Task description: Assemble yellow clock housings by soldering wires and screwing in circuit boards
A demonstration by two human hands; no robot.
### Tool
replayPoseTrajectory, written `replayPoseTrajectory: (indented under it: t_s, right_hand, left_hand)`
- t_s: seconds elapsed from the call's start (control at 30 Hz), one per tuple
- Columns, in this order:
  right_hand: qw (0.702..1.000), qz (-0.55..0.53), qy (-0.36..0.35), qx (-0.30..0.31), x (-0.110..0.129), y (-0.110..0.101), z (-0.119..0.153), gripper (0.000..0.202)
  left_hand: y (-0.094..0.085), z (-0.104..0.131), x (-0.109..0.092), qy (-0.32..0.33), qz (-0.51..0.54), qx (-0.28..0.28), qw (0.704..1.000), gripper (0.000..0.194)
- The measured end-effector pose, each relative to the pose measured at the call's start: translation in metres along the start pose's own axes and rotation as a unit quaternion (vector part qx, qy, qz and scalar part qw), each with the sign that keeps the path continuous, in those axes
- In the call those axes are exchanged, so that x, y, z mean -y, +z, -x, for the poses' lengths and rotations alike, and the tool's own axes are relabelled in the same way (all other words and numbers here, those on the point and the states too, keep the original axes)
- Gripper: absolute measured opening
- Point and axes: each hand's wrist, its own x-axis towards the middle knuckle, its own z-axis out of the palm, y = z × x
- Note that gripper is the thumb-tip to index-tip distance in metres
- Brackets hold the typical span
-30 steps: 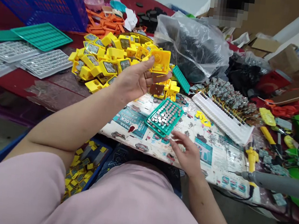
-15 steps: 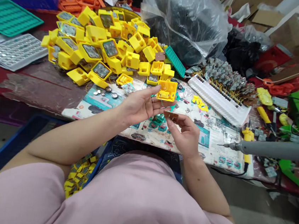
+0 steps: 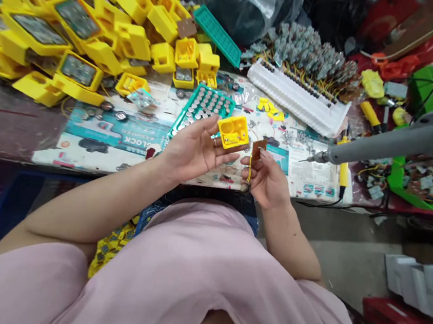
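Observation:
My left hand (image 3: 198,152) holds a yellow plastic housing (image 3: 233,132) between thumb and fingers, its hollow inside facing up. In my right hand (image 3: 271,180), a small brown circuit board (image 3: 258,149) is pinched by the fingers. Yellow wires (image 3: 250,170) hang from the board to a small dark round part (image 3: 246,187) near the fingers. The board and the housing are close together but apart. Behind my left hand lies a green tray (image 3: 186,115) with rows of small silvery round pieces, partly covered by the hand.
A large heap of yellow housings (image 3: 132,40) fills the left. At the back right stands a white rack (image 3: 296,98) of wired grey parts. An electric screwdriver (image 3: 389,136) juts in from the right. A yellow-handled tool (image 3: 343,167) lies below it.
The view has shifted closer to the table and rightward. My right hand has turned the board more upright, and its yellow wires now show. The green tray has come into fuller view.

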Motion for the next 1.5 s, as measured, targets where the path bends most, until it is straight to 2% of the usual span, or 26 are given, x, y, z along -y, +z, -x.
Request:
replayPoseTrajectory:
  t_s: [0.13, 0.33, 0.5, 0.6, 0.7, 0.8, 0.87, 1.0, 1.13, 1.17, 1.23, 1.3, 1.37, 1.43, 1.5]
  right_hand:
    - [0.999, -0.015, 0.039, -0.025, -0.001, -0.010, 0.005, 0.020]
    - [0.998, 0.010, 0.059, -0.030, -0.003, -0.021, 0.007, 0.026]
    - [0.999, 0.045, 0.012, -0.006, -0.004, -0.027, 0.011, 0.045]
    - [0.995, 0.081, -0.060, 0.005, -0.006, -0.030, 0.016, 0.052]
    - [0.991, 0.090, -0.098, -0.003, -0.011, -0.033, 0.020, 0.050]
    - [0.994, 0.073, -0.081, -0.010, -0.014, -0.036, 0.020, 0.049]
    - [0.996, 0.063, -0.065, -0.017, -0.015, -0.037, 0.019, 0.051]
    - [0.997, 0.059, -0.049, -0.030, -0.015, -0.036, 0.018, 0.057]
    - [0.996, 0.066, -0.052, -0.018, -0.015, -0.035, 0.018, 0.054]
    - [0.996, 0.069, -0.056, -0.014, -0.015, -0.035, 0.019, 0.054]
    - [0.995, 0.077, -0.064, -0.011, -0.015, -0.036, 0.020, 0.053]
    - [0.993, 0.089, -0.075, -0.013, -0.014, -0.037, 0.022, 0.052]
    - [0.989, 0.107, -0.096, -0.022, -0.011, -0.039, 0.025, 0.050]
    - [0.982, 0.136, -0.129, -0.035, -0.008, -0.041, 0.027, 0.048]
    - [0.966, 0.187, -0.171, -0.044, -0.005, -0.044, 0.028, 0.043]
  left_hand:
    - [-0.001, -0.007, 0.008, 0.020, -0.024, -0.020, 0.999, 0.033]
    - [0.005, -0.010, 0.012, 0.029, -0.047, -0.038, 0.998, 0.038]
    - [0.009, -0.014, 0.014, 0.012, -0.061, -0.043, 0.997, 0.034]
    - [0.007, -0.010, 0.019, 0.041, -0.125, -0.003, 0.991, 0.042]
    - [0.002, -0.001, 0.029, 0.153, -0.257, 0.059, 0.953, 0.067]
    - [-0.003, 0.007, 0.038, 0.244, -0.364, 0.083, 0.895, 0.077]
    - [-0.005, 0.008, 0.043, 0.255, -0.400, 0.083, 0.877, 0.076]
    - [-0.009, 0.005, 0.046, 0.252, -0.408, 0.053, 0.876, 0.069]
    - [-0.010, 0.005, 0.047, 0.279, -0.424, 0.066, 0.859, 0.062]
    - [-0.010, 0.005, 0.047, 0.279, -0.416, 0.066, 0.863, 0.064]
    - [-0.009, 0.005, 0.048, 0.262, -0.370, 0.055, 0.890, 0.072]
    - [-0.009, 0.003, 0.049, 0.210, -0.313, 0.039, 0.926, 0.078]
    - [-0.010, 0.000, 0.049, 0.132, -0.280, 0.026, 0.950, 0.079]
    - [-0.012, 0.000, 0.046, 0.058, -0.297, 0.026, 0.953, 0.077]
    - [-0.014, 0.003, 0.040, 0.046, -0.372, 0.028, 0.927, 0.073]
